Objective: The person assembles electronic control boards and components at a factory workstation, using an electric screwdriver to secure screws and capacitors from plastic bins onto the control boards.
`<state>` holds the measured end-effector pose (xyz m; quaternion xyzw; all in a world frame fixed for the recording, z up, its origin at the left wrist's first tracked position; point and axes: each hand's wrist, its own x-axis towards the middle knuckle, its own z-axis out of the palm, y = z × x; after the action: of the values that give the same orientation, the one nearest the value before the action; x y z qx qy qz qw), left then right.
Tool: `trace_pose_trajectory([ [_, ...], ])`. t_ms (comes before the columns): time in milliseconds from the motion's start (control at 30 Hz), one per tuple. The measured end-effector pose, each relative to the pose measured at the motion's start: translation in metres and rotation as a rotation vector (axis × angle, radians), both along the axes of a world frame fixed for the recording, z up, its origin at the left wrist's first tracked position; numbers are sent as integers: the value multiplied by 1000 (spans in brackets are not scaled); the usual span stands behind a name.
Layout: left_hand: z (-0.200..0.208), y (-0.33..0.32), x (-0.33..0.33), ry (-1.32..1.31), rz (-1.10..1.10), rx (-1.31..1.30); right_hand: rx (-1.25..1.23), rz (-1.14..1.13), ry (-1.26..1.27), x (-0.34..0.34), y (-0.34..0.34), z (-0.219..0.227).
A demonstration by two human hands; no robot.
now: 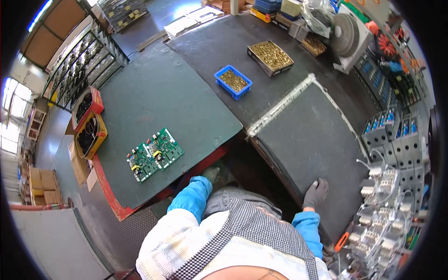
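My right hand (316,193), in a grey glove, rests on the dark mat (308,140) of the right-hand bench, fingers stretched forward and holding nothing that I can see. At the front edge of the green-topped table (154,93) is my left hand (212,174), also gloved. It sits low in shadow beside my checked apron (252,210), and its fingers are hard to make out. Two joined green circuit boards (155,154) with yellow and white parts lie flat on the green table, left of that hand. Blue sleeves cover both forearms.
Farther back stand a blue tray (233,82) and a cardboard box (270,57), both full of small brass-coloured parts. Two boxes of black parts (91,135) sit at the table's left edge. Wired metal assemblies (380,219) crowd the right, near an orange-handled tool (342,241) and a fan (345,35).
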<state>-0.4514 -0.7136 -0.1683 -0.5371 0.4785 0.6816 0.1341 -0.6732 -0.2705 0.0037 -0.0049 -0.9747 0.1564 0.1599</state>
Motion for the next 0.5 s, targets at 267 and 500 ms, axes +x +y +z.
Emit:
trace_pose_trajectory([
  [267,-42,52,-7,0,-486,-371,-9,29,-29,-9,-3,2],
  [500,0,131,-81,-256,-466,-440,-14,67,-108,-15,-4,17],
])
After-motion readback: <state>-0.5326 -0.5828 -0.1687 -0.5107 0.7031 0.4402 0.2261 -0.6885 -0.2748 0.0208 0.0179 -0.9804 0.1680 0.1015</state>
